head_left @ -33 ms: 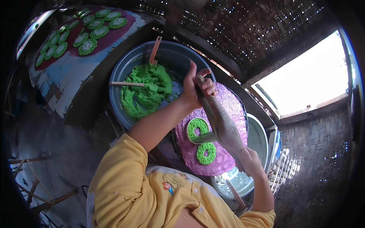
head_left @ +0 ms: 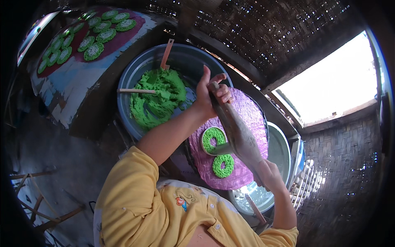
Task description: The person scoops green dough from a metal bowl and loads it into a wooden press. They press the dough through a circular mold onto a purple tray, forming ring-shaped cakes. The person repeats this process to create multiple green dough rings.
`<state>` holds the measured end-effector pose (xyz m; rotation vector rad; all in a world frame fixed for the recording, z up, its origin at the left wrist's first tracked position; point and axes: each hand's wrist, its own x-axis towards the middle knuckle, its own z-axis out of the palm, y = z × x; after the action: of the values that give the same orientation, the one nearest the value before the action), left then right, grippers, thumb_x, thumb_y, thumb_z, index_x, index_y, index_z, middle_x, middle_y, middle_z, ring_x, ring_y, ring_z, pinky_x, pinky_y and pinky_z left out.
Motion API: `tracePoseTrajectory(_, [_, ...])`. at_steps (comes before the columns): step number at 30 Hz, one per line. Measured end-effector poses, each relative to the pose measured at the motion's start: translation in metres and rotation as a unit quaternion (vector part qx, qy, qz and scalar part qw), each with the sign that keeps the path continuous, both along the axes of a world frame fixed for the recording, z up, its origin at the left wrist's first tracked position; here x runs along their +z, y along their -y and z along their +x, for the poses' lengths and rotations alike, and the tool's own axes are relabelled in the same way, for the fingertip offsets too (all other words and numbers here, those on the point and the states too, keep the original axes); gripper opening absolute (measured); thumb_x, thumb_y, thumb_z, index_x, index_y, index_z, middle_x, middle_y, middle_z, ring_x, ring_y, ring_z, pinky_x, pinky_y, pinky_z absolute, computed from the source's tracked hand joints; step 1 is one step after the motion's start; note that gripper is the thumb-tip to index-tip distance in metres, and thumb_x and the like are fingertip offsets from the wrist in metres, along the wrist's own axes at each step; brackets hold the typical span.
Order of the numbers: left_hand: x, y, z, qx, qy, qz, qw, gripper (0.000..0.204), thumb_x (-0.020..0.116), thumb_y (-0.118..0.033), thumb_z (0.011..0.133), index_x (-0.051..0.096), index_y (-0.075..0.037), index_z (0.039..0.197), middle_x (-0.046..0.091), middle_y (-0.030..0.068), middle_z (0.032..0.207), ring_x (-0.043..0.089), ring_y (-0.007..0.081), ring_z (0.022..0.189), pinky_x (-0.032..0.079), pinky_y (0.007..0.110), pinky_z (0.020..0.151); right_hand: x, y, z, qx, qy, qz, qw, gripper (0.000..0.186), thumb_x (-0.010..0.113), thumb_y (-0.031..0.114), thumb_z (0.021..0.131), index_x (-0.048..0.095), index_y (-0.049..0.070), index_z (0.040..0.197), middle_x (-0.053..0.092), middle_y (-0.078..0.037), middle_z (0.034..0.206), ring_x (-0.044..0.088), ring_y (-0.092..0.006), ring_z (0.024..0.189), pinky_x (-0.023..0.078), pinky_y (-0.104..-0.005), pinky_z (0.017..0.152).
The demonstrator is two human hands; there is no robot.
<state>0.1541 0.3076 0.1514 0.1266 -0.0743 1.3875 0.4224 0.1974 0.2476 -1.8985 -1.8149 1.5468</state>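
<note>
Both my hands grip a long, worn wooden press (head_left: 240,133) slanting over a round board covered in pink, crinkled sheeting (head_left: 249,107). My left hand (head_left: 210,92) is closed round its upper end, thumb sticking up. My right hand (head_left: 269,175) closes on the lower end. A pale tube (head_left: 222,149) juts from the press's middle toward a green dough ring (head_left: 212,136) inside a thin round hoop (head_left: 202,142). Touching or nearly touching it is a second lacy green ring (head_left: 223,166), with no hoop visible round it. The tube's mouth cannot be made out clearly.
A large blue-grey basin (head_left: 135,66) holds green dough (head_left: 158,99), a flat stick (head_left: 138,90) and a reddish spatula (head_left: 167,53). Under the board's right side sits a pale green tub (head_left: 282,152). Several green-and-white rings (head_left: 94,51) lie on a surface at upper left. Woven walls (head_left: 341,164) stand close.
</note>
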Motion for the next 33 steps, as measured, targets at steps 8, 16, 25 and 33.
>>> tracePoseTrajectory(8, [0.02, -0.01, -0.039, 0.054, -0.063, 0.042, 0.996, 0.072, 0.028, -0.073, 0.082, 0.05, -0.008, 0.105, 0.039, 0.0022, 0.06, 0.045, 0.0178, 0.056, 0.04, 0.035, 0.065, -0.032, -0.006, -0.02, 0.019, -0.093, 0.04, 0.995, 0.038, 0.043, 0.035, 0.094, 0.055, 0.001, 0.107, 0.053, -0.003, 0.062, 0.05, -0.009, 0.05, 0.039, -0.0237, 0.045])
tracePoseTrajectory(16, [0.026, 0.025, -0.021, 0.225, -0.631, 0.303, 0.678, 0.059, 0.061, -0.037, 0.08, 0.045, -0.007, 0.127, 0.05, 0.0135, 0.127, 0.046, 0.0267, 0.12, 0.033, 0.041, 0.102, -0.039, -0.027, -0.055, -0.039, -0.283, 0.11, 0.952, 0.039, 0.044, 0.033, 0.095, 0.053, 0.0, 0.114, 0.056, -0.003, 0.083, 0.053, -0.0083, 0.071, 0.043, -0.0234, 0.06])
tracePoseTrajectory(25, [-0.022, 0.079, -0.077, 0.334, -0.747, 0.298, 0.491, 0.042, 0.057, -0.023, 0.087, 0.048, -0.004, 0.123, 0.053, 0.0161, 0.118, 0.059, 0.0257, 0.101, 0.051, 0.035, 0.083, -0.076, -0.06, -0.073, 0.119, 0.13, 0.342, 0.923, 0.023, 0.062, 0.024, 0.082, 0.069, 0.004, 0.089, 0.059, -0.01, 0.077, 0.058, -0.0252, 0.073, 0.046, -0.036, 0.07])
tracePoseTrajectory(33, [0.016, 0.127, -0.125, 0.253, -0.452, 0.121, 0.847, 0.029, 0.053, -0.014, 0.087, 0.052, 0.005, 0.109, 0.063, 0.0172, 0.09, 0.067, 0.0225, 0.076, 0.057, 0.029, 0.067, -0.1, -0.063, -0.072, 0.14, 0.139, 0.344, 0.918, 0.016, 0.065, 0.021, 0.074, 0.069, 0.005, 0.075, 0.06, -0.008, 0.074, 0.06, -0.0249, 0.076, 0.048, -0.0381, 0.067])
